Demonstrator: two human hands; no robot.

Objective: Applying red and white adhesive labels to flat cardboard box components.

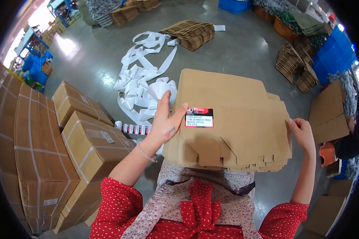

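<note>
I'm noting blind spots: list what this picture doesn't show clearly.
Head view: lower sheets of the held cardboard stack, mostly covered by the top sheet.
Head view: contents of the strapped cartons, hidden by cardboard walls.
Head view: topmost blue bin, cut off by the upper edge.

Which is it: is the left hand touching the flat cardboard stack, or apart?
Touching: the head view shows the left hand against the flat cardboard stack, its thumb over the left edge.
</note>
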